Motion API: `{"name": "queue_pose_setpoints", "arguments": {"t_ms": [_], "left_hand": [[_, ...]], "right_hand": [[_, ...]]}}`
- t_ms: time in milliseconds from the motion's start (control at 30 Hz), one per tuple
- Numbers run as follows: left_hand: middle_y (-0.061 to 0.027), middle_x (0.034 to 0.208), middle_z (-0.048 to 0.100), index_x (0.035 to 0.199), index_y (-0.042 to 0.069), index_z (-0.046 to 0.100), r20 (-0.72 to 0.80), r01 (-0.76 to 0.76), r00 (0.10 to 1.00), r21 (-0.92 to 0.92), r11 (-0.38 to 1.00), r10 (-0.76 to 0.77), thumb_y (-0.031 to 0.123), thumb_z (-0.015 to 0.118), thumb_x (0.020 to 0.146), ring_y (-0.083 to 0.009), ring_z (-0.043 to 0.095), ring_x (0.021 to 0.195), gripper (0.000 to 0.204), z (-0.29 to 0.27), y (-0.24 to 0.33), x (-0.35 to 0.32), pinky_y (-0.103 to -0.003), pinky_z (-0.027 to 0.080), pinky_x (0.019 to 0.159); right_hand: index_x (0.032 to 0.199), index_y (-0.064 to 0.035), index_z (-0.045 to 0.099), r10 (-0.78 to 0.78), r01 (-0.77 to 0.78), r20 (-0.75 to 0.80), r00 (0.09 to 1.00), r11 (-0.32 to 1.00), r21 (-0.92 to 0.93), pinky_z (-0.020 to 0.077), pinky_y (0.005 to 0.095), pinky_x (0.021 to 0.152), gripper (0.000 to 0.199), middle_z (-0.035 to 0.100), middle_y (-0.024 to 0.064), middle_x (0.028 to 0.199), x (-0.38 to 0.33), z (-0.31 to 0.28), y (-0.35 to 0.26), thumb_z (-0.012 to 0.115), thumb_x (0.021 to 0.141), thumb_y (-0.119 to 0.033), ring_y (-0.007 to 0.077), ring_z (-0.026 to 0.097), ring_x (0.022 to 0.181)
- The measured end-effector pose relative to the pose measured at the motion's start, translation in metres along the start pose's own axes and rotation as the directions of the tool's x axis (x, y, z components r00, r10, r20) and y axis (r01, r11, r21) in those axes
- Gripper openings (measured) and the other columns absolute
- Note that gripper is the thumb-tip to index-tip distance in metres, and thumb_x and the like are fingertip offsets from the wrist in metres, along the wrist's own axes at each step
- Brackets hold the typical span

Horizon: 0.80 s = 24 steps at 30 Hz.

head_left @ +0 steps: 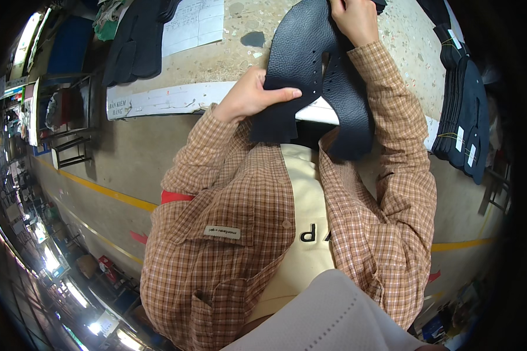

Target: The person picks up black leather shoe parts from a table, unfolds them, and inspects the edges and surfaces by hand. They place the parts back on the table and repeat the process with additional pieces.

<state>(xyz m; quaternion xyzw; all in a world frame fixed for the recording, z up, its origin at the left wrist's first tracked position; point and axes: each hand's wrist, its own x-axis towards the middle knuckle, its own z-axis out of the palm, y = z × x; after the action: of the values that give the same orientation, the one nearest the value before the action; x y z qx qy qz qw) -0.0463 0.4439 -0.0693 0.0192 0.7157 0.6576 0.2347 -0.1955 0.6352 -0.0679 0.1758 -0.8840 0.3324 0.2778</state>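
A black pebbled leather piece (301, 44), cut in a curved shape with a slit and small punched holes, is held up over the table's near edge. My left hand (255, 93) grips its left side, thumb lying on the front face and the other fingers hidden behind it. At the upper right, my right hand (356, 20) is closed on the top edge of the same piece; its fingertips are partly out of frame. The two lower ends of the leather hang past the edge, in front of my checked shirt.
On the speckled worktable (240, 58) lie a written paper sheet (196, 26), a small dark scrap (253, 39) and a stack of black pieces (136, 44) at left. Banded stacks of black pieces (464, 111) sit at the right edge. A metal stand (70, 146) is at far left.
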Motion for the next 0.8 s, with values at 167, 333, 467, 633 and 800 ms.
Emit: {"name": "queue_pose_setpoints", "arguments": {"t_ms": [167,333,467,633,800], "left_hand": [[-0.0089,0.087,0.069,0.096,-0.004,0.067,0.069,0.032,0.997,-0.049,0.998,-0.028,0.011,0.068,0.083,-0.012,0.064,0.075,0.02,0.006,-0.012,-0.022,-0.024,0.052,0.071],[-0.0121,0.094,0.069,0.1,-0.005,0.066,0.128,0.071,0.99,-0.144,0.987,-0.052,0.008,0.066,0.084,-0.0142,0.066,0.083,0.02,0.013,-0.024,-0.04,-0.026,0.052,0.077],[-0.0068,0.092,0.069,0.101,-0.004,0.066,0.192,0.177,0.97,-0.144,0.974,-0.148,0.005,0.066,0.084,-0.0084,0.063,0.08,0.019,0.019,-0.039,-0.051,-0.023,0.051,0.073],[-0.0137,0.097,0.068,0.104,-0.006,0.064,0.411,0.268,0.898,-0.231,0.935,-0.156,0.007,0.061,0.089,-0.0161,0.066,0.092,0.021,0.024,-0.059,-0.065,-0.023,0.052,0.077],[-0.0139,0.093,0.069,0.104,-0.006,0.063,0.302,0.335,0.911,-0.149,0.931,-0.279,0.01,0.063,0.088,-0.0144,0.066,0.089,0.023,0.01,-0.077,-0.081,-0.023,0.053,0.076]], "right_hand": [[0.067,-0.0012,0.062,0.01,-0.01,0.012,1.0,1.0,0.003,0.0453,0.0436,0.061,0.033,0.06,0.0207,0.069,0.002,0.004,0.005,0.056,0.089,-0.026,0.038,0.06,0.064],[0.07,-0.0014,0.064,0.039,-0.038,0.043,0.998,0.999,-0.015,0.0461,0.0427,0.063,0.033,0.061,0.0206,0.07,0.005,0.001,0.011,0.055,0.089,-0.027,0.0375,0.061,0.065],[0.072,-0.0015,0.066,0.06,-0.055,0.075,0.995,0.996,-0.067,0.047,0.0405,0.063,0.033,0.062,0.0195,0.07,0.003,-0.005,0.022,0.056,0.089,-0.028,0.036,0.062,0.065],[0.071,0.0001,0.065,0.095,-0.092,0.131,0.987,0.995,-0.024,0.0449,0.0364,0.06,0.036,0.062,0.0167,0.065,0.002,-0.018,0.046,0.057,0.09,-0.03,0.0274,0.06,0.059],[0.077,-0.0009,0.064,0.175,-0.203,0.233,0.957,0.974,0.105,0.0452,0.0307,0.06,0.031,0.061,0.0114,0.066,-0.006,-0.02,0.065,0.058,0.09,-0.028,0.0193,0.06,0.06]]}}
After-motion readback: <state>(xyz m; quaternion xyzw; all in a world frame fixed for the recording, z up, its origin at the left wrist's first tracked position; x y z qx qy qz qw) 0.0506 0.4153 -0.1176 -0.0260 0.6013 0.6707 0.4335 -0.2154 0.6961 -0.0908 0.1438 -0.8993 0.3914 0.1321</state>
